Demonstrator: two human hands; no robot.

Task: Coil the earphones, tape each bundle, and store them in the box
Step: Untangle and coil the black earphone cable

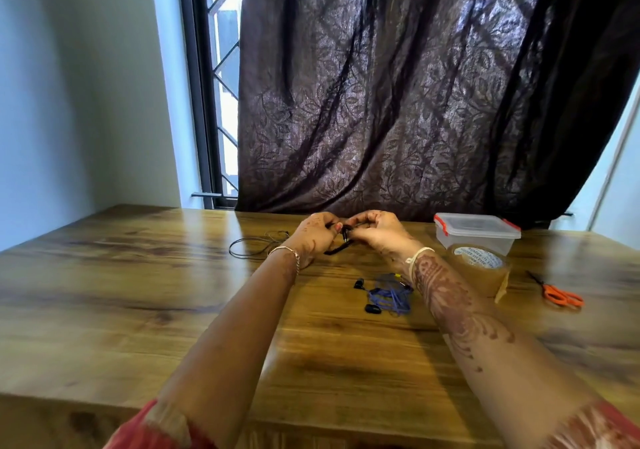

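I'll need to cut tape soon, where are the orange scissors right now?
In the head view, the orange scissors lie on the table at far right, just right of the brown tape roll.

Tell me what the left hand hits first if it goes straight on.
Probably the right hand: the left hand points inward at it, both gripping the same black earphone cable between them.

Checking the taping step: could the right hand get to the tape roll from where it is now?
Probably yes, once freed. The right hand pinches the black earphone cable with the left hand; the tape roll sits just right of that wrist, nothing between.
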